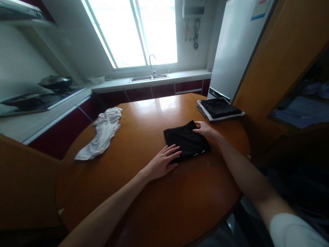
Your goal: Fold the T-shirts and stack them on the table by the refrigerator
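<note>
In the head view, a folded black garment (187,140) with small white marks along its near edge lies flat on the round-edged wooden bench (141,133), between the person's two hands. The left hand (163,162) is laid palm down with its fingers spread wide, fingertips resting on the garment's near left part and thumb just beside it. The right hand (206,130) is at the far right edge, thumb and fingers drawn narrow against the cloth; whether they actually pinch it I cannot tell. Beyond the right hand, near the bench's far right edge, sits a stack of folded cloth (221,107), black on top with white and grey layers beneath. Well apart on the left, a crumpled white garment (101,133) stretches along the bench's edge. Behind the bench, a steel sink (132,80) with a curved faucet (151,63) is set into the white kitchen counter (115,82) below the window (120,31), and a refrigerator (231,48) stands to the right.
</note>
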`<state>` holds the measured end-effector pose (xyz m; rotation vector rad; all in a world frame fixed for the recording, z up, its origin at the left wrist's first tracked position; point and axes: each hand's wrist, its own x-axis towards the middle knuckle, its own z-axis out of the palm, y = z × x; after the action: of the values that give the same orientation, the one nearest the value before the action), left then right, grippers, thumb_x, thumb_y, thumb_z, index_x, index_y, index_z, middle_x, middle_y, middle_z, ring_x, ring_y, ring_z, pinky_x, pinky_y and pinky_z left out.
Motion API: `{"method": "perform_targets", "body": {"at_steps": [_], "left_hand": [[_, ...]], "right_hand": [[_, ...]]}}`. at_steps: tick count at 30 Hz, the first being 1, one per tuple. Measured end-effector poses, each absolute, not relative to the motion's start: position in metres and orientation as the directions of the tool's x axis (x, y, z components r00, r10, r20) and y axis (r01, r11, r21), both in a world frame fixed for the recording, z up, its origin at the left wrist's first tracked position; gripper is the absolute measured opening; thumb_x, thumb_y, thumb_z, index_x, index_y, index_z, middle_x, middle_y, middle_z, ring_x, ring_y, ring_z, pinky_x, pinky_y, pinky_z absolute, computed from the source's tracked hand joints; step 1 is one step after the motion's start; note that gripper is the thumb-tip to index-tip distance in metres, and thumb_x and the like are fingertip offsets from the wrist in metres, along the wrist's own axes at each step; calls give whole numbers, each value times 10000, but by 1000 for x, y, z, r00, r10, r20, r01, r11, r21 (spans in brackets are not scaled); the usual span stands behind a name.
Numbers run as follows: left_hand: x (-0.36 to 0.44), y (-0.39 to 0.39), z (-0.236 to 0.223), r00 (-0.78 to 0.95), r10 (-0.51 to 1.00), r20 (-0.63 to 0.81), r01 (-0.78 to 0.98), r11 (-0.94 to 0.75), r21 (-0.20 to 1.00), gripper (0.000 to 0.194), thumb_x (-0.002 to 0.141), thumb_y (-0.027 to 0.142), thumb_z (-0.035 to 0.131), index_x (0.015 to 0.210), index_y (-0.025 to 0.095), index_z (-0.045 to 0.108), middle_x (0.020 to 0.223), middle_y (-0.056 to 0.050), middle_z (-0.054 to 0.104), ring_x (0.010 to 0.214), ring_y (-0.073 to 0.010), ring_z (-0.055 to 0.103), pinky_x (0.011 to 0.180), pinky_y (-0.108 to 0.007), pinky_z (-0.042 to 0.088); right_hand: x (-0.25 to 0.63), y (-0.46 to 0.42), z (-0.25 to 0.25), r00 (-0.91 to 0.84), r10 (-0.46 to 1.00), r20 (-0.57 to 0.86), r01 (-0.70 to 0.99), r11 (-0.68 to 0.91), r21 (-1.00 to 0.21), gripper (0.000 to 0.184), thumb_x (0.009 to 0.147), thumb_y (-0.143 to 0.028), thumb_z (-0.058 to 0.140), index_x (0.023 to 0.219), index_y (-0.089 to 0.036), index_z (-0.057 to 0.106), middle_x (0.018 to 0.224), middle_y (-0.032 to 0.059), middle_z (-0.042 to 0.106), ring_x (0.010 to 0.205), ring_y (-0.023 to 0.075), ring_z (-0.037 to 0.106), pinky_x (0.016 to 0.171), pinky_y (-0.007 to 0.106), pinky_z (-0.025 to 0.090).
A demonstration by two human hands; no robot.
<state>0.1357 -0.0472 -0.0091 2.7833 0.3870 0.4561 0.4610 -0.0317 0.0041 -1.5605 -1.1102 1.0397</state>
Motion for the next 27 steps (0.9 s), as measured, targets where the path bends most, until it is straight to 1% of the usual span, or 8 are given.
{"method": "perform_targets", "body": {"at_steps": [5,8,11,14,18,20,23,27], "left_hand": [[136,-47,-10,924,295,244,213,-926,312,546,1008,405,528,1537,333,419,1598,-51,410,1509,-269,308,1244,-520,243],[135,-49,-8,928,293,228,209,-920,331,544,1016,424,508,1543,324,410,1604,-53,400,1513,-267,299,1246,-524,233],[132,-48,-3,898,339,279,217,-896,388,506,1041,386,448,1540,308,415,1576,-57,445,1502,-253,326,1251,-519,230],[132,-37,3,796,455,399,271,-858,437,459,1057,347,382,1500,272,477,1534,-72,500,1473,-237,382,1240,-497,276],[153,-9,8,676,593,437,411,-796,444,435,1046,330,376,1426,222,558,1506,-96,527,1455,-245,410,1220,-492,312],[172,2,7,656,640,400,490,-764,419,435,1035,317,388,1420,214,562,1520,-96,513,1456,-253,407,1218,-506,303],[199,12,-2,635,705,316,611,-708,353,468,1032,364,405,1453,200,528,1564,-111,456,1481,-282,362,1224,-531,262],[211,14,-20,601,780,174,732,-624,272,601,1019,509,408,1537,205,420,1643,-116,300,1538,-331,209,1225,-615,155]], "right_hand": [[465,-29,-2,235,967,-101,239,-158,-958,546,744,-99,790,1263,-99,618,807,64,757,636,178,694,703,359,606],[467,-28,-3,243,967,-78,350,-162,-922,531,765,-110,774,1273,-94,619,806,69,748,654,186,694,716,352,593],[467,-30,-1,304,953,-3,605,-195,-772,502,796,-153,758,1278,-94,629,930,116,746,817,229,711,833,375,564],[458,-33,4,416,891,181,789,-255,-559,474,884,-247,668,1330,-100,601,1138,178,701,1067,290,665,974,400,496],[428,-34,2,286,885,366,890,-104,-444,444,998,-322,448,1366,-110,579,1375,182,593,1301,270,524,1108,357,386],[411,-33,-5,184,925,333,919,-41,-393,492,1012,-352,409,1421,-111,537,1512,166,489,1414,269,409,1176,387,303],[395,-31,-17,150,972,181,945,-87,-314,593,1022,-411,379,1529,-105,407,1646,155,287,1526,299,206,1226,511,166],[392,-30,-24,170,980,102,950,-136,-281,659,1032,-476,328,1571,-97,329,1669,152,217,1546,287,149,1235,522,119]]}}
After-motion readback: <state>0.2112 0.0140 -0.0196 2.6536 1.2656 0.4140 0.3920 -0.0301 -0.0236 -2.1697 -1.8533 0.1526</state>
